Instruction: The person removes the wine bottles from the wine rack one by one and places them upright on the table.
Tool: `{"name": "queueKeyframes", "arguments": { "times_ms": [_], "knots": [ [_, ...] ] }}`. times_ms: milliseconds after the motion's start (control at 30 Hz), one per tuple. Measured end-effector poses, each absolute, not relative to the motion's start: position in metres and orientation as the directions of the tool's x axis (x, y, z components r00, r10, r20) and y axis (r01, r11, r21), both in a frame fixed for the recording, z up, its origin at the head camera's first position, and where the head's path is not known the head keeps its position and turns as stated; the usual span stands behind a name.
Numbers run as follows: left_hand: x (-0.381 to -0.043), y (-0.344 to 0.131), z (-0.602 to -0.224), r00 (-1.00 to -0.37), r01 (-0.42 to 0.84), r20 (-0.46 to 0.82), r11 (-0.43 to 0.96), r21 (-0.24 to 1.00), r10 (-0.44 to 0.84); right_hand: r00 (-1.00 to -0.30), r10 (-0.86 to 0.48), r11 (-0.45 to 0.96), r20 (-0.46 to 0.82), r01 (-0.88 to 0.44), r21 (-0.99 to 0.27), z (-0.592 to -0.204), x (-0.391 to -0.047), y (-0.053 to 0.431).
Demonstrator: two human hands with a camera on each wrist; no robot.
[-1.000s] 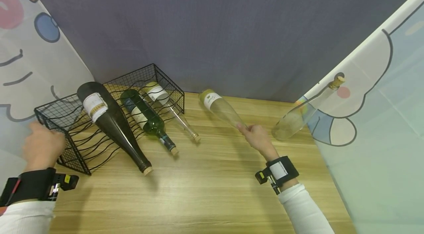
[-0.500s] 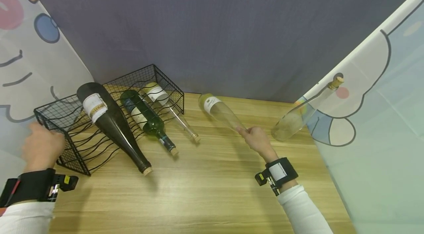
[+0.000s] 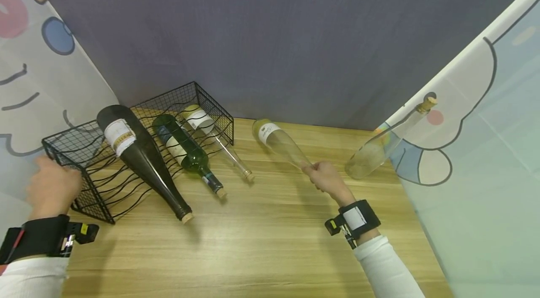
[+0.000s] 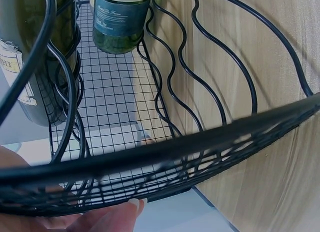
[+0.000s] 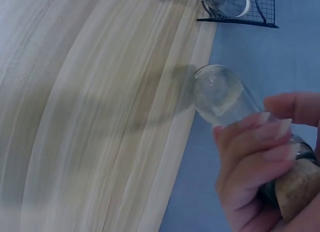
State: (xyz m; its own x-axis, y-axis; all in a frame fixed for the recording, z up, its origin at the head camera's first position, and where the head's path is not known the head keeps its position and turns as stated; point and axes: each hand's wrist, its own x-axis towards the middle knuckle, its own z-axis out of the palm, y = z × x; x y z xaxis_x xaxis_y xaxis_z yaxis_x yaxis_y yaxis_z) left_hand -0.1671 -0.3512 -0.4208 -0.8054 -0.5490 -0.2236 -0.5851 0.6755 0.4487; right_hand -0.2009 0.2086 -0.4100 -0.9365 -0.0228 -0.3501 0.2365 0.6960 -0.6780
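Note:
My left hand (image 3: 55,188) grips the left end of a black wire wine rack (image 3: 94,195); fingertips (image 4: 127,212) show under its rim in the left wrist view. A large dark bottle (image 3: 143,162), a green bottle (image 3: 185,145) and a clear bottle with a white label (image 3: 206,124) lie in the rack, corked necks toward me. My right hand (image 3: 329,178) holds another clear wine bottle (image 3: 287,145) by its neck, base pointing away and left. In the right wrist view its cork (image 5: 300,189) shows by the palm. Whether its base touches the table is unclear.
On the right of the wooden table (image 3: 261,242) a corked clear bottle (image 3: 371,155) stands upright near the side wall. A grey panel (image 3: 270,45) closes off the back. Patterned white sheets (image 3: 481,223) stand at both sides.
The labelled end of the clear bottle in my right hand has shifted very slightly toward me, with its label turned a little. My left hand and the rack have stayed in place.

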Motion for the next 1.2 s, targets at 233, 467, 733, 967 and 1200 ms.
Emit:
{"name": "queueKeyframes", "arguments": {
  "times_ms": [233, 467, 733, 967, 1200],
  "knots": [
    [-0.167, -0.351, -0.422, -0.805, -0.584, -0.215, 0.677, 0.447, -0.552, -0.919, -0.114, 0.641, -0.376, 0.222, -0.735, -0.409, -0.200, 0.209],
    [-0.167, -0.353, -0.424, -0.813, -0.572, -0.199, 0.685, 0.451, -0.547, -0.890, -0.185, 0.612, -0.416, 0.227, -0.758, -0.407, -0.199, 0.209],
    [-0.168, -0.353, -0.426, -0.813, -0.572, -0.189, 0.695, 0.436, -0.550, -0.920, -0.133, 0.583, -0.368, 0.227, -0.780, -0.403, -0.202, 0.215],
    [-0.168, -0.354, -0.425, -0.816, -0.570, -0.195, 0.699, 0.431, -0.544, -0.983, 0.077, 0.409, -0.165, 0.182, -0.894, -0.405, -0.206, 0.222],
    [-0.167, -0.354, -0.423, -0.819, -0.566, -0.211, 0.690, 0.452, -0.534, -0.962, 0.236, -0.017, -0.136, 0.136, -0.991, -0.405, -0.211, 0.225]
  ]
}}
